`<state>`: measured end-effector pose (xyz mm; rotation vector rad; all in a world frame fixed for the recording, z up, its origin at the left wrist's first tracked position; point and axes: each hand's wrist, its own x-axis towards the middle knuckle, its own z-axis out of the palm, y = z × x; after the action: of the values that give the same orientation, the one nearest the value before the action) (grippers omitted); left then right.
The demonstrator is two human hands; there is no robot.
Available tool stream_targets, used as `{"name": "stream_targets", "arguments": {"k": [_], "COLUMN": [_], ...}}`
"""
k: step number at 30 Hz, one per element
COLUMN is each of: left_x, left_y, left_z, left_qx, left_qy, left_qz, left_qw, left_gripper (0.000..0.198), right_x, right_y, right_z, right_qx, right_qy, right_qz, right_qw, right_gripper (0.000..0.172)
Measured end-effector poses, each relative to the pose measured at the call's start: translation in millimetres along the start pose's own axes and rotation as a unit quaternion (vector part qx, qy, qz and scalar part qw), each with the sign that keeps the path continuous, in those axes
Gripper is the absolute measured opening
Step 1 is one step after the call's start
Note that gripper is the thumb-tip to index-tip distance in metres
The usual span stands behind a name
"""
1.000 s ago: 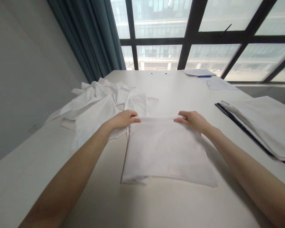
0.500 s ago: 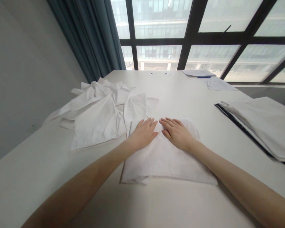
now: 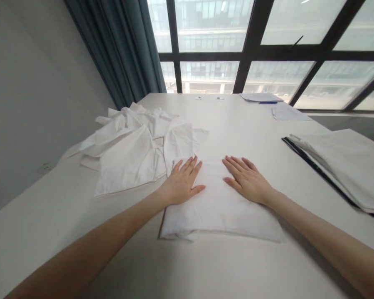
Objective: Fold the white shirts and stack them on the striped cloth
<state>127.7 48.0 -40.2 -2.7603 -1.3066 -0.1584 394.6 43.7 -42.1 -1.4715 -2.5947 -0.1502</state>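
A folded white cloth [image 3: 218,214] lies flat on the table in front of me, its near edge slightly uneven at the left corner. My left hand [image 3: 182,180] rests palm down on the cloth's left side, fingers spread and thumb pointing inward. On the right side of the same cloth lies my right hand [image 3: 244,178], also flat with its fingers stretched out. A strip of bare cloth shows between the two hands. Just beyond my left hand, a loose heap of crumpled white cloths [image 3: 127,153] comes close to the folded one.
The white table [image 3: 237,128] reaches back to a window. At the right, white cloth [image 3: 349,162] lies on a black flat item [image 3: 318,174]. Papers [image 3: 258,96] and a blue pen [image 3: 268,102] are at the far right. A wall and a blue curtain [image 3: 124,50] border the left.
My hands have moved apart across the cloth, the left one a little leftward and the right one to the right. The cloth between them looks smoother.
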Motion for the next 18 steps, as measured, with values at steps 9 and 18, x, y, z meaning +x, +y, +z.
{"name": "stream_targets", "arguments": {"k": [9,18], "left_x": [-49.6,-65.8], "left_y": [1.3,42.0], "left_z": [-14.5,-28.7], "left_qx": [0.012,-0.133], "left_qy": [-0.02,-0.062], "left_qz": [-0.019,0.112], "left_qw": [1.0,0.983], "left_gripper": [0.065,0.055], "right_x": [-33.2,-63.7], "right_y": [14.1,-45.4], "right_z": [2.0,-19.6], "right_qx": [-0.041,0.093], "right_qy": [0.058,-0.013], "right_qz": [0.097,-0.107], "right_qw": [0.993,0.99], "right_gripper": [0.061,0.062]}}
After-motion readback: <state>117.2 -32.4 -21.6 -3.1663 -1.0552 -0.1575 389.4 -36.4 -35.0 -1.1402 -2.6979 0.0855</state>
